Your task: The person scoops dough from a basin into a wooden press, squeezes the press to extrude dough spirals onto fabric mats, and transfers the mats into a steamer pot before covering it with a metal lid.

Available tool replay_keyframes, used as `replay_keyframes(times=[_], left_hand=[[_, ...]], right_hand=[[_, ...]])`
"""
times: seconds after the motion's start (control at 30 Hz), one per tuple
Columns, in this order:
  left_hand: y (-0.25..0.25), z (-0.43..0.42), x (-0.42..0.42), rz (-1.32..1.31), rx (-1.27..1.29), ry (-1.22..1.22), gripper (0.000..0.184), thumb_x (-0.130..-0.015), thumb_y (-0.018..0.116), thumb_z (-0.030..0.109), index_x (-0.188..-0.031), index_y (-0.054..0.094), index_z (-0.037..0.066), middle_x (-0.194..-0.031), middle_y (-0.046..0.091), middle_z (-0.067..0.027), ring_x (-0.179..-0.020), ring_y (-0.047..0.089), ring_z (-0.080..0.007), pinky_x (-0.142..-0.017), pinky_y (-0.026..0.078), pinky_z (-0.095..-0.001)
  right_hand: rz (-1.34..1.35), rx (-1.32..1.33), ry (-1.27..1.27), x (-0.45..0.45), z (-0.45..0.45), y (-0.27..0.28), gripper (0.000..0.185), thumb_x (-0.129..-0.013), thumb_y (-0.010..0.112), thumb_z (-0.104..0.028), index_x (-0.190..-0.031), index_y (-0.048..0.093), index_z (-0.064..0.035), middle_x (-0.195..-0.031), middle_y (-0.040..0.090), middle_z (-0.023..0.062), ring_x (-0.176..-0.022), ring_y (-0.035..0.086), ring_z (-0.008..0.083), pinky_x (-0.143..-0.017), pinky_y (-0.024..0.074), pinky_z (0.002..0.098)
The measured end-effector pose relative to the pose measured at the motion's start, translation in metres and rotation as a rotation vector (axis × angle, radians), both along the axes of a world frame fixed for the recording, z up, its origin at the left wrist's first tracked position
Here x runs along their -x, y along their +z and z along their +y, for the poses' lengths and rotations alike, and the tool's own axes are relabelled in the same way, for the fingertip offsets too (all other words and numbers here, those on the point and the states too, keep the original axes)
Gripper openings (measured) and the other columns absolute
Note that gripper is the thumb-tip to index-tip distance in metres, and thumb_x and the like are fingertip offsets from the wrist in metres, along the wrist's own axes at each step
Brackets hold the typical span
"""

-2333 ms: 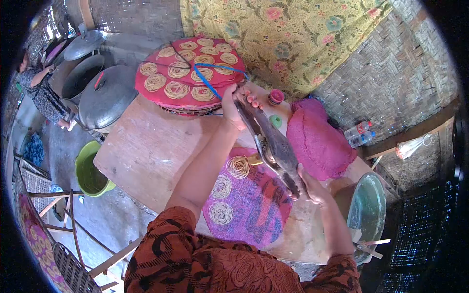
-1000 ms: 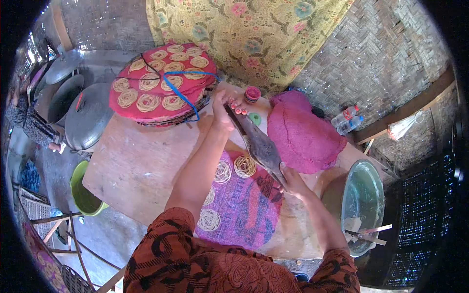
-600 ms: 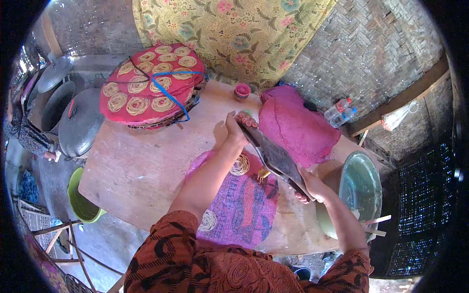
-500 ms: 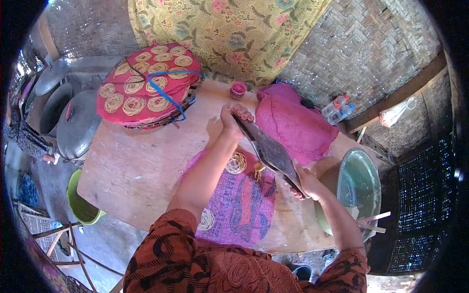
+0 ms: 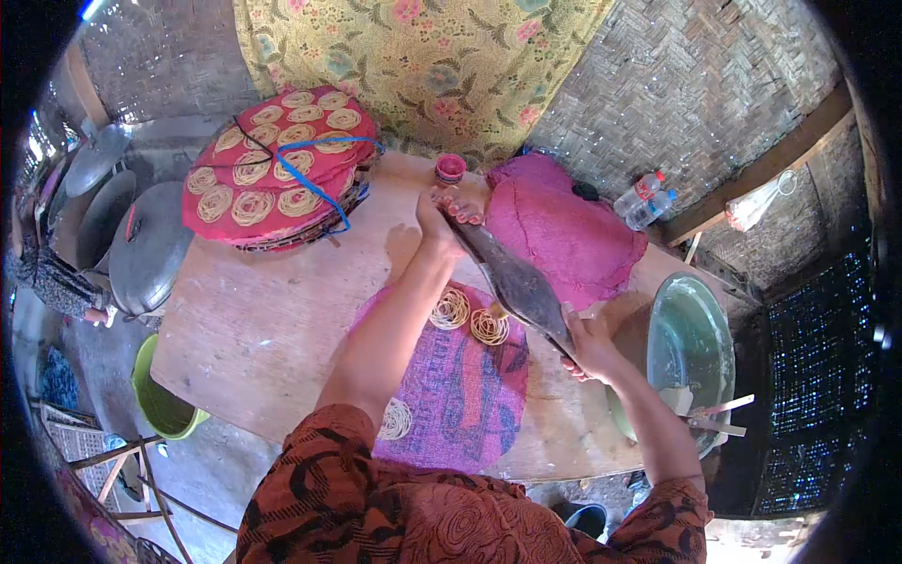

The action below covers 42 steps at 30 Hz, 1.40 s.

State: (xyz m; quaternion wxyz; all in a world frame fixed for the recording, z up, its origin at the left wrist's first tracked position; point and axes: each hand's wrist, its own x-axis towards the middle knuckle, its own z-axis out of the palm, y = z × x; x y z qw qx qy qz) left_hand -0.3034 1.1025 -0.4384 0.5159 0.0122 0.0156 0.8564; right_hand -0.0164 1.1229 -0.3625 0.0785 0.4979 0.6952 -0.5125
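A dark, hard-looking tool [image 5: 520,282], wide-bellied with narrow ends, slants above a woven purple mat [image 5: 451,404] bearing pale, stringy coils [image 5: 450,309]. The left hand [image 5: 440,221] and right hand [image 5: 592,350] clamp its opposite ends, the broad body between their grips.

- You have room over the tabletop [image 5: 272,320] between your left forearm [image 5: 385,343] and the tray stack [image 5: 275,227].
- Right of your right hand [image 5: 594,348], the green basin [image 5: 719,348] and jutting sticks [image 5: 728,406] obstruct you.
- Beyond the dark tool [image 5: 521,287], heaped pink cloth [image 5: 564,235] blocks you.
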Motion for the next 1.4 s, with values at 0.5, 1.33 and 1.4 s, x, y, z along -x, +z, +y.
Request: replay_keyframes(times=[0.5,1.33,1.4], left_hand=[[-0.05,0.007,0.006,0.078,-0.042,-0.031,0.032,-0.084,0.037,0.03,-0.054,0.032,0.019,-0.045,0.029,0.0058,-0.039,0.032,-0.0098,-0.043,0.03,-0.0255],[0.072,-0.229,-0.193,2.202,0.162,-0.262,0.032,-0.08,0.063,0.029,-0.103,0.057,0.008,-0.099,0.055,-0.009,-0.09,0.052,-0.0254,-0.08,0.039,-0.0388],[0.087,-0.215,-0.191,2.308,0.085,-0.229,0.029,-0.079,0.062,0.029,-0.099,0.058,0.008,-0.093,0.056,-0.0087,-0.085,0.054,-0.0255,-0.075,0.04,-0.039]], right_hand=[[0.025,-0.033,0.029,0.004,0.012,-0.055,0.061,-0.092,0.028,-0.056,-0.069,0.048,-0.0032,-0.046,0.042,0.003,-0.035,0.039,0.013,-0.033,0.0313,0.0296],[1.045,-0.834,0.916,-0.01,-0.13,0.079,0.048,-0.092,0.04,-0.046,-0.113,0.052,-0.0043,-0.094,0.058,0.0181,-0.082,0.06,0.0293,-0.069,0.0463,0.0385],[0.727,-0.435,1.146,-0.007,-0.182,0.157,0.056,-0.091,0.043,-0.05,-0.122,0.047,-0.0043,-0.112,0.055,0.0175,-0.089,0.058,0.0315,-0.072,0.0475,0.039]])
